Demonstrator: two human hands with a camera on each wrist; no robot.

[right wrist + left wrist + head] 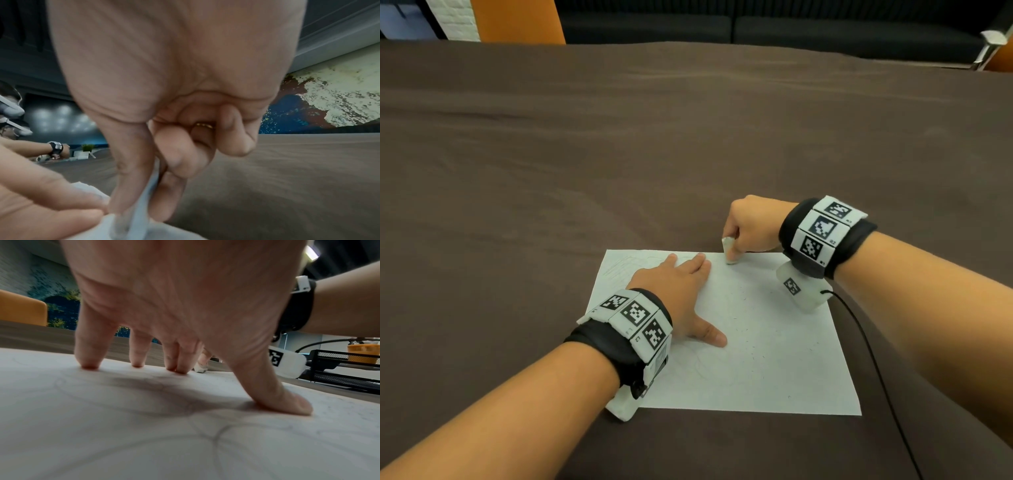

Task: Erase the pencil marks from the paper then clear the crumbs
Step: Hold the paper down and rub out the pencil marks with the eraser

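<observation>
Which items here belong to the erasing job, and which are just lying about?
Job:
- paper, faint pencil marks, scattered crumbs
- eraser, pinched by right hand
- left hand pressing the paper flat

Lying about:
- brown table
- orange chair
- black mesh tray
- black cable

White sheet of paper (774,359) lying flat on the brown table (619,154), bearing faint pencil marks (619,270) toward its far left corner. Dark eraser crumbs (763,329) lying scattered across the sheet's middle. White eraser (728,251) standing upright, its lower end touching the paper's far edge.
</observation>
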